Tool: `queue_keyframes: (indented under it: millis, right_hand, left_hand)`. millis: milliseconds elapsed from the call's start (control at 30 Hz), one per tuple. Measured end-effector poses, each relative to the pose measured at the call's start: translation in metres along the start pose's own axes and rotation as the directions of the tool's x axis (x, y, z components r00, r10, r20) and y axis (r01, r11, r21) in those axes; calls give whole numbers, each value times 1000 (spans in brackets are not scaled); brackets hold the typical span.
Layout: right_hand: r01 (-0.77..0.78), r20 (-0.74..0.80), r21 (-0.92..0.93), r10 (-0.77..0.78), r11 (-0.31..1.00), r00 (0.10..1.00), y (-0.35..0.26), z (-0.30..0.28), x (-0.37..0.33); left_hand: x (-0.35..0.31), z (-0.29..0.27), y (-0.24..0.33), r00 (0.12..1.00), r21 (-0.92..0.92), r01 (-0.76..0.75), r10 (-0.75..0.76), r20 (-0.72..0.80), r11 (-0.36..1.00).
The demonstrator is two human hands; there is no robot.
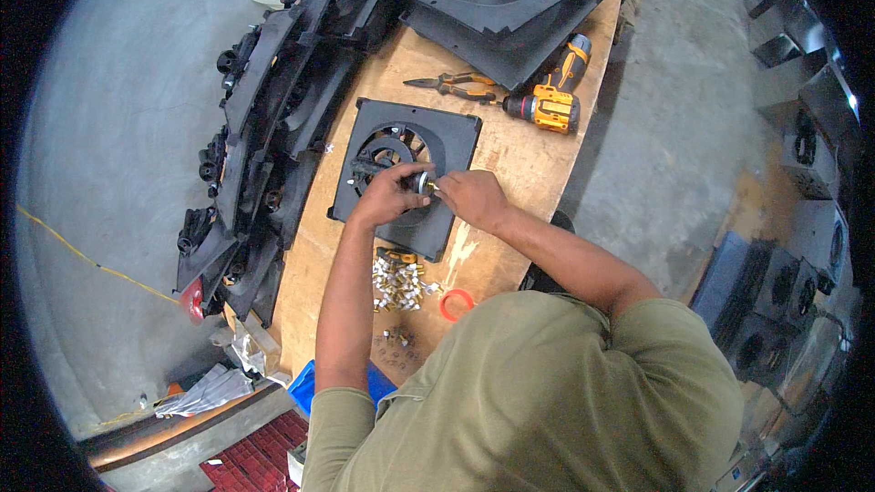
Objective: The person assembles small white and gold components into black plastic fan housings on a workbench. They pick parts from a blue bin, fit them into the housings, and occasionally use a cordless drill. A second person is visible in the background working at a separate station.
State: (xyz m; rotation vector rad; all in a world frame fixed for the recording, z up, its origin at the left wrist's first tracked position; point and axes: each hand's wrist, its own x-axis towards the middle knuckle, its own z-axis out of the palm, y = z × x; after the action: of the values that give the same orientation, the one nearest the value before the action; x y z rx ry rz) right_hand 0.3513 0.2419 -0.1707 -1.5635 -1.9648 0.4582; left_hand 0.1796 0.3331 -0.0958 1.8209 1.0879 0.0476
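Observation:
A square black panel (424, 230) with a round spoked opening lies on the wooden table. Over it, my left hand (387, 198) grips a small round black-and-white part (420, 182) between thumb and fingers. From the right, my right hand (474, 198) pinches a small brass-coloured piece (432, 186) against the face of that part. How the two pieces join is too small to make out. Just below the panel's near edge sit a pile of small white-and-brass fittings (398, 286) and an orange-and-black tool (397, 255), partly hidden.
Beyond the panel lie long-nose pliers (448, 83) and a yellow cordless drill (553, 107). Stacked black panels (506, 5) fill the far end; more panels (264, 118) line the left edge. An orange ring (457, 304) and a blue object (303, 384) are near me.

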Motion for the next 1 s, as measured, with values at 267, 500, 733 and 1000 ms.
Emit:
queue_keyframes:
  millis: [267, 500, 733, 1000]
  right_hand:
    - [-425, 240, 812, 436, 399, 867, 2, 20, 4]
    - [-645, 497, 721, 460, 254, 736, 11, 15, 8]
    - [-117, -146, 241, 155, 963, 977, -5, 11, -8]
    - [-637, 584, 769, 354, 47, 731, 18, 30, 12]
  left_hand:
    - [0, 0, 5, 998, 48, 61, -61, -2, 997]
    - [-1, 4, -1, 1000, -66, 23, -24, -13, 998]
    - [0, 1, -5, 1000, 14, 15, -14, -8, 1000]
    - [-3, 4, 4, 996, -12, 92, -92, -17, 996]
